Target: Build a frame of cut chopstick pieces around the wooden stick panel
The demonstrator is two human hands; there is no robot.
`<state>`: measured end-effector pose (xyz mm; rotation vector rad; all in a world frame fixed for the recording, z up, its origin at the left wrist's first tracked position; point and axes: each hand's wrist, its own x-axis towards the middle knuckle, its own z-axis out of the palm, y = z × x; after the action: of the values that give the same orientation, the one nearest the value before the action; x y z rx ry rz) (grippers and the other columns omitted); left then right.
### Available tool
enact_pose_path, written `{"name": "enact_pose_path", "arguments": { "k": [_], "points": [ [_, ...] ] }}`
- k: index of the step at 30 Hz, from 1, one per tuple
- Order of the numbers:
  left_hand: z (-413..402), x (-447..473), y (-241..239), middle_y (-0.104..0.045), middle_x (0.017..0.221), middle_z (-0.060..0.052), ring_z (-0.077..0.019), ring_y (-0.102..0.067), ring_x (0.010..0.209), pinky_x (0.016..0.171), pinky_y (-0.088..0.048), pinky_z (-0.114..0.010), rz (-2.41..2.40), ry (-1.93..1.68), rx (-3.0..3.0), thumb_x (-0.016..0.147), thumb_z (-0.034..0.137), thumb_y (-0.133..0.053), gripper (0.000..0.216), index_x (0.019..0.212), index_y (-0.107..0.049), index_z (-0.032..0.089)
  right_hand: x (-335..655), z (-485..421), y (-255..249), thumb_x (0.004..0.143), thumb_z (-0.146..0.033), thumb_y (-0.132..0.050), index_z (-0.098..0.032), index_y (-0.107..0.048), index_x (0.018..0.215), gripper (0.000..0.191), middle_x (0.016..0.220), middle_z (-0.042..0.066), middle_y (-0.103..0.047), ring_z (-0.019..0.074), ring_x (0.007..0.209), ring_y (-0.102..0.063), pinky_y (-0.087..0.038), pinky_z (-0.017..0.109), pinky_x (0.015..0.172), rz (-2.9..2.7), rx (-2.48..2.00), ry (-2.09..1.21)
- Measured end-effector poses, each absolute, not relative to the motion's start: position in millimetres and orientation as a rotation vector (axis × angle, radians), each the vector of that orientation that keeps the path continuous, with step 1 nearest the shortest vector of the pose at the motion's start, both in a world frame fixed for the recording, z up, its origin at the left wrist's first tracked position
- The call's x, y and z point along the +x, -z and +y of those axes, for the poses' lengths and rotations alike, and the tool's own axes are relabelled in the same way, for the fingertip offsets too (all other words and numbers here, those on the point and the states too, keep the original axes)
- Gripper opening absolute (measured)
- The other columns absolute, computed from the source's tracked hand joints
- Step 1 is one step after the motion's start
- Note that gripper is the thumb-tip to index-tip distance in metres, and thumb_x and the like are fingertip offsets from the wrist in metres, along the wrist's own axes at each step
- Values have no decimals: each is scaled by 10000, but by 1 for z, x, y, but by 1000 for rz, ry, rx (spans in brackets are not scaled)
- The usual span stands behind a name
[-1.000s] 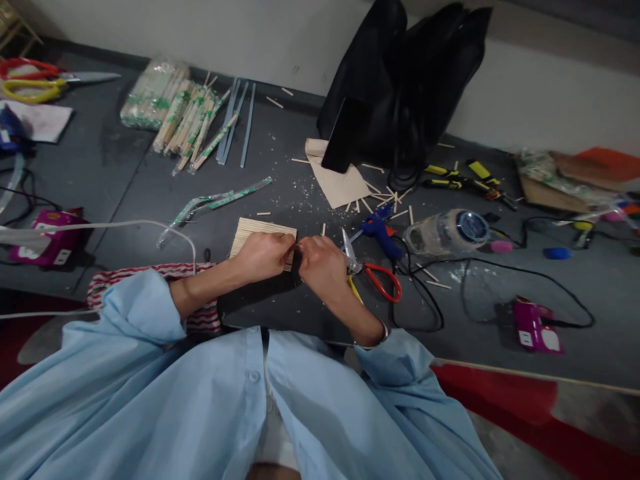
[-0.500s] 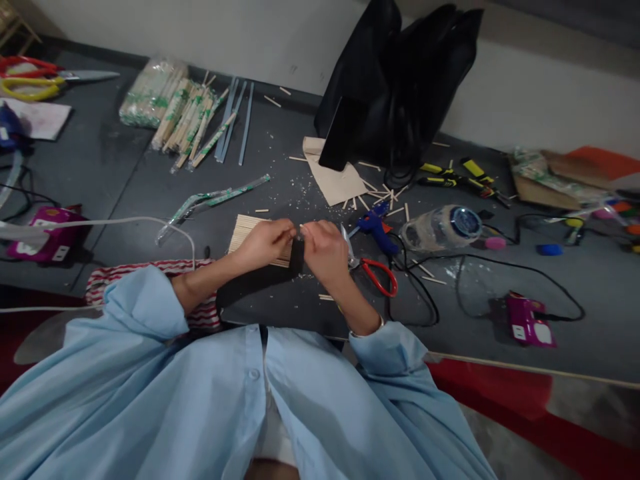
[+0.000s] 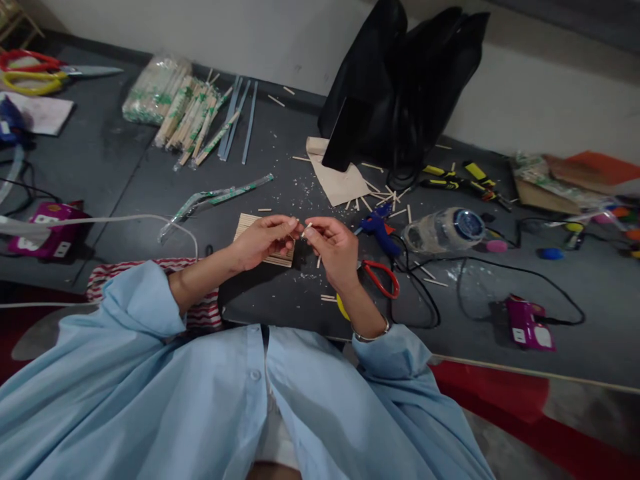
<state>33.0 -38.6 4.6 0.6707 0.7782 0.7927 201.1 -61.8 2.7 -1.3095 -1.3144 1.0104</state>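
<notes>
Both hands meet over the dark table, fingertips almost touching. My right hand (image 3: pixel 336 250) is closed in a pinch on a short pale wooden stick (image 3: pixel 307 228), of which only a small end shows. My left hand (image 3: pixel 265 243) is pinched beside it, thumb against fingers; a tiny pale tip shows there, too small to name. Below my left hand lies a flat panel of thin wooden sticks (image 3: pixel 281 261) set side by side, partly covered by the hand. Close to my right forearm are red-handled scissors (image 3: pixel 381 280) and a blue glue gun (image 3: pixel 379 230).
Wrapped chopsticks (image 3: pixel 193 120) lie at the back left. A black bag (image 3: pixel 415 87) with a phone (image 3: pixel 344 137) against it stands behind. To the right are a clear plastic bottle (image 3: pixel 440 230), black cables and a purple box (image 3: pixel 530 323). Loose sticks and crumbs scatter mid-table.
My fingers have turned and loosened a little, so the short stick end now shows at my right fingertips. My right hand has shifted slightly right.
</notes>
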Motion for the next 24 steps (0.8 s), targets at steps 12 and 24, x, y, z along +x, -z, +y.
{"name": "enact_pose_path", "arguments": {
  "k": [12,24],
  "points": [
    [-41,34,-7,-705,701,-23,-37,-509,419,380,-343,-156,780,-662,675,833,432,-766,336,851,-680,108,200,-61,5,827,-432,-728,-243,-793,915,218,827,11,-737,133,700,-620,-462,250,584,-1334,-1360,-999],
    [-42,32,-11,-679,640,-10,-42,-491,361,343,-338,-166,790,-626,772,872,422,-727,334,798,-633,110,197,-64,1,831,-394,-736,-245,-793,891,170,829,4,-735,139,748,-631,-479,268,646,-1363,-1378,-935]
  ]
}}
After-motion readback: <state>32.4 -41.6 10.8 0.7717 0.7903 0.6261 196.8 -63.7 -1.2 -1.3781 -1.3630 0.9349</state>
